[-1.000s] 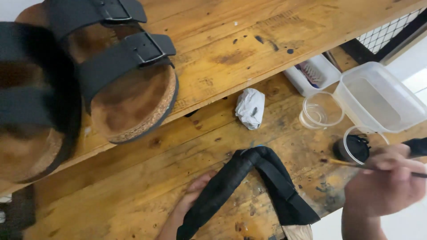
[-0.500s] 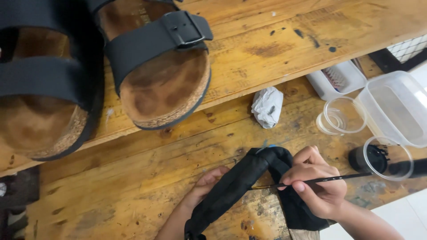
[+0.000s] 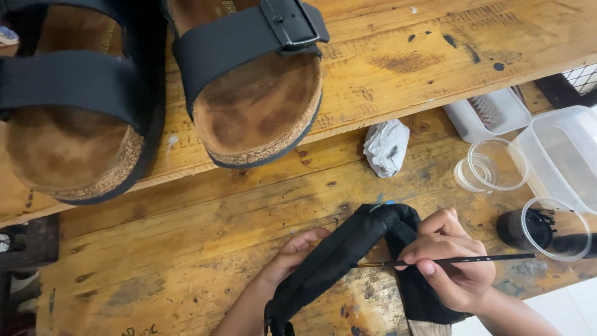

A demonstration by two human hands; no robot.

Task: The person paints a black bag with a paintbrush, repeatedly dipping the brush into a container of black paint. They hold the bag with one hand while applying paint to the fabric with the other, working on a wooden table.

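My left hand (image 3: 297,252) holds the black strap (image 3: 336,258) of a sandal from underneath, fingers curled against it. My right hand (image 3: 449,264) grips a thin black paintbrush (image 3: 463,259) lying level, with the bristle tip touching the strap's edge. The strap loops up over the wooden bench (image 3: 186,249), and its far end is hidden under my right hand. A clear cup with black paint (image 3: 547,229) lies on its side just right of my right hand.
Two black-strapped cork sandals (image 3: 249,87) (image 3: 74,112) rest on the raised plank behind. A crumpled white tissue (image 3: 387,147), an empty clear cup (image 3: 491,165), a clear plastic tub (image 3: 563,155) and a white brush tray (image 3: 488,112) sit at the right.
My right hand came from the paint cup at the right to the strap, bringing the brush tip onto it. The view has shifted and moved closer.
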